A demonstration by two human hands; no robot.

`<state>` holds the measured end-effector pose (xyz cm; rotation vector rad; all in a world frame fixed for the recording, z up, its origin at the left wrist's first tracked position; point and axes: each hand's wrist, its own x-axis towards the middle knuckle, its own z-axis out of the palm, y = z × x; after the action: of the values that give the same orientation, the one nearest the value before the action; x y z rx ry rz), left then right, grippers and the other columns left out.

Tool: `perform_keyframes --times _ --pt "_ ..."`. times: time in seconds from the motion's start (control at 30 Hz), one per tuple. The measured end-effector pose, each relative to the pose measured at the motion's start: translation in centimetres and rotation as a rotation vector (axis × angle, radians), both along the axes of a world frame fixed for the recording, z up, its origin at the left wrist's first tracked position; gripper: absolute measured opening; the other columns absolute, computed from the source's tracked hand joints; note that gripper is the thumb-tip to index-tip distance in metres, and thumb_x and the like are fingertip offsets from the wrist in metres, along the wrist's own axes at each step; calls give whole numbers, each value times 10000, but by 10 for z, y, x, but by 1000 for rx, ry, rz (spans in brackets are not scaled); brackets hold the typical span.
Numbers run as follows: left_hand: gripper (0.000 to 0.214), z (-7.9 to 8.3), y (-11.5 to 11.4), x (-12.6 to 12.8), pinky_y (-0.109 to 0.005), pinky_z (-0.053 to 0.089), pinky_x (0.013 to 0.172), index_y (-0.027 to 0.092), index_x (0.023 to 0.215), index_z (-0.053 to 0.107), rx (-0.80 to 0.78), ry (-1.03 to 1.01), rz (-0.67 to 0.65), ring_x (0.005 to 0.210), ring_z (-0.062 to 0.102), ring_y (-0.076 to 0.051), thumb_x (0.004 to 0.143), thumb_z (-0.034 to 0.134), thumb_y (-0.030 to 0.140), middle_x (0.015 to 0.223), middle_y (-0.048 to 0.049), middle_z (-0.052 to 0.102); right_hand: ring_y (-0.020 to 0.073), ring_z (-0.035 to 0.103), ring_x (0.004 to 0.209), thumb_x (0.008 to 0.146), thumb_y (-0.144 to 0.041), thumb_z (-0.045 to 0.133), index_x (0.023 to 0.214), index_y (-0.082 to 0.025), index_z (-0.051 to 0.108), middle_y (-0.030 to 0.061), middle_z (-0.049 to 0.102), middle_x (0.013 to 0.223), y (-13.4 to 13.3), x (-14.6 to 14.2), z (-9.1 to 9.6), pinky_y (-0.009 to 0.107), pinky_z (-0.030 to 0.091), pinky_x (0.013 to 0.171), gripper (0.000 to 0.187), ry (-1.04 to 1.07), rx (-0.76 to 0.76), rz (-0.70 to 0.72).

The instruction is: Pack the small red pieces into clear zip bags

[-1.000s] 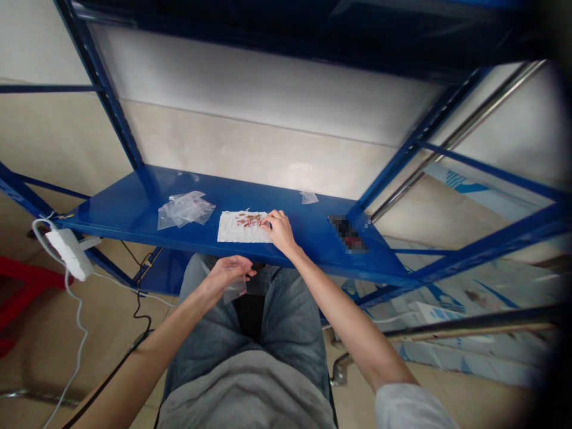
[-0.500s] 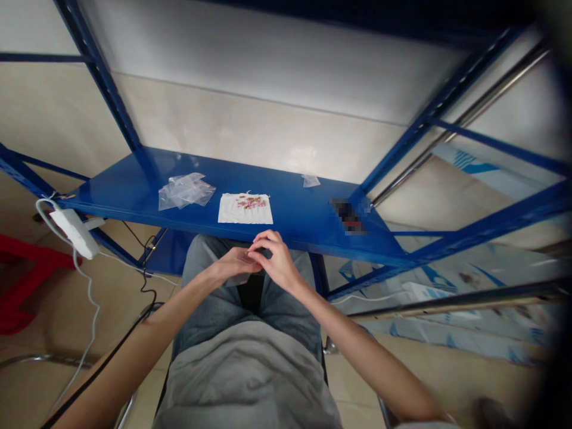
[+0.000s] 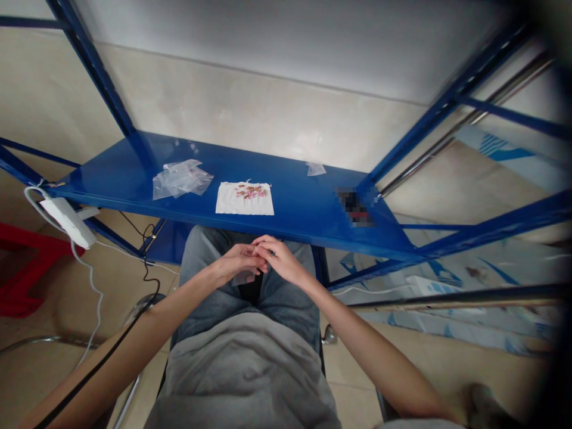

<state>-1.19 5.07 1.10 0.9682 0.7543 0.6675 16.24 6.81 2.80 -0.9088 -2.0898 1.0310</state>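
Observation:
Above my lap, my left hand (image 3: 236, 262) is closed on a small clear plastic bag (image 3: 243, 277), part of which hangs below the fingers. My right hand (image 3: 280, 259) meets it from the other side, its fingers bent and overlapping the left fingertips. Whatever the right fingers grip is hidden or too small to make out. Just beyond the hands, a white cloth pouch (image 3: 243, 205) lies flat on the blue shelf (image 3: 183, 210). Several small pink and brown pieces (image 3: 251, 192) are spread on that pouch.
A pile of clear plastic bags (image 3: 181, 179) lies on the shelf's left, and a small clear bag (image 3: 316, 169) near its back edge. A pixelated dark object (image 3: 355, 207) sits at the right. A white power strip (image 3: 68, 221) hangs by the left post; a black cable crosses my left arm.
My right hand's fingers have lowered and closed over the left fingertips. The view has shifted slightly. The pouch, pieces and bags on the shelf stay in place.

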Motion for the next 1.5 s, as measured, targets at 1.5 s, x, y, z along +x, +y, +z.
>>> perform_keyframes --times 1.5 --pt "291 25 -6 -6 -236 449 573 141 791 617 464 72 364 570 571 -128 890 586 412 669 -32 656 102 520 522 841 -413 652 1251 -243 489 -35 602 706 -17 -7 22 199 399 456 472 480 -440 -154"
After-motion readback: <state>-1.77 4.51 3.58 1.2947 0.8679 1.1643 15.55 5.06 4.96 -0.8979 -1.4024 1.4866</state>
